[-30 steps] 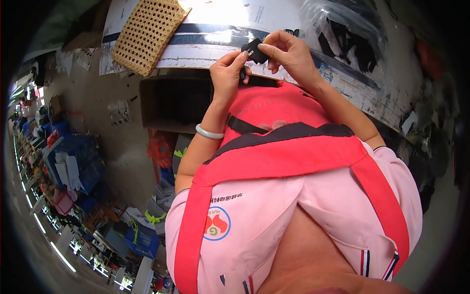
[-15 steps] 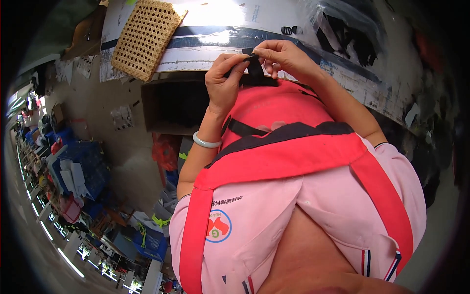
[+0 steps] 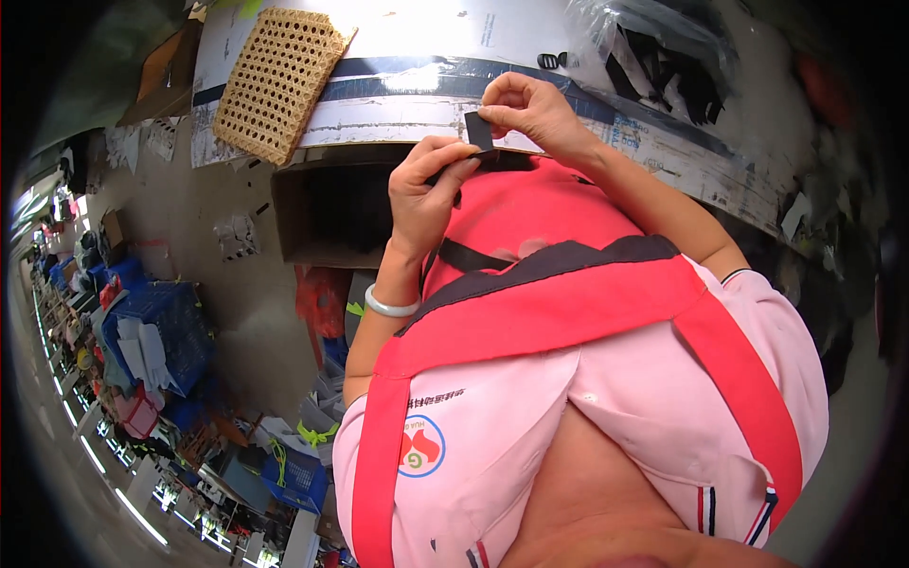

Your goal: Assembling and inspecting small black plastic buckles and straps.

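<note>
A strip of black webbing strap (image 3: 479, 132) stretches between my hands at the table's near edge. My left hand (image 3: 423, 194), with a pale bangle on its wrist, pinches the lower end of the strap along with something black that is mostly hidden by the fingers. Higher up and to the right, my right hand (image 3: 538, 115) holds the strap's upper end between thumb and forefinger. Beyond it on the table lies a small black plastic buckle (image 3: 549, 61). My red apron (image 3: 530, 208) is just below both hands.
The table (image 3: 379, 128) has a taped white covering. A woven cane panel (image 3: 281, 80) lies at its left end, and a clear plastic bag (image 3: 606, 24) with black pieces is at the right. An open cardboard box (image 3: 289, 222) stands below the edge. Blue crates (image 3: 175, 322) are farther left.
My hands have moved apart: the left lower and nearer, the right slightly up. The black strap, which hung down between them, now runs upward from left to right hand.
</note>
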### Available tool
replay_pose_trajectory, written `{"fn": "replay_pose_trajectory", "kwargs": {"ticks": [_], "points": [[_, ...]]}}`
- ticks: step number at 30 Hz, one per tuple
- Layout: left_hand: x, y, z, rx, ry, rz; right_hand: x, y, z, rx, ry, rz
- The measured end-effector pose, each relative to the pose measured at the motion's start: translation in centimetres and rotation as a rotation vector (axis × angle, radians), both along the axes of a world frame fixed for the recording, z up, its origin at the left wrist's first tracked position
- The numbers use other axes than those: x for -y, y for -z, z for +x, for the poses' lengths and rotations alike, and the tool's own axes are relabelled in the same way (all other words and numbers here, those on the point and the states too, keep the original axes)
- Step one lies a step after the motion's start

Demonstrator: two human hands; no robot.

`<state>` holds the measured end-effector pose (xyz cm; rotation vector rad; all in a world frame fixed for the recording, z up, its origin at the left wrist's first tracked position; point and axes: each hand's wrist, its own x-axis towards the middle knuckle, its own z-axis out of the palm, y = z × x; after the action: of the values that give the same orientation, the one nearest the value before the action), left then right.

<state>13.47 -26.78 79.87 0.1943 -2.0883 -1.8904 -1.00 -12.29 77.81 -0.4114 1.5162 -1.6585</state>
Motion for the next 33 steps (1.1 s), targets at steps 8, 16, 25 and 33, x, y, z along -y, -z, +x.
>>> {"fn": "replay_pose_trajectory", "kwargs": {"ticks": [8, 16, 25, 33], "points": [[10.5, 5.6, 11.4, 0.59, -0.523, 0.148, -1.9, 4.3, 0.7, -0.16, -0.376, 0.279], [1.2, 4.6, 1.2, 0.435, -0.078, 0.52, -1.0, 2.1, 0.8, -0.098, -0.357, 0.2], [-2.7, 2.8, -4.0, 0.346, 0.24, 0.288, -2.6, 0.9, -0.8, -0.026, -0.426, 0.252], [-3.5, 3.7, -4.9, 0.344, 0.187, 0.638, -5.8, 3.8, -2.4, 0.626, -0.045, 0.005]]}}
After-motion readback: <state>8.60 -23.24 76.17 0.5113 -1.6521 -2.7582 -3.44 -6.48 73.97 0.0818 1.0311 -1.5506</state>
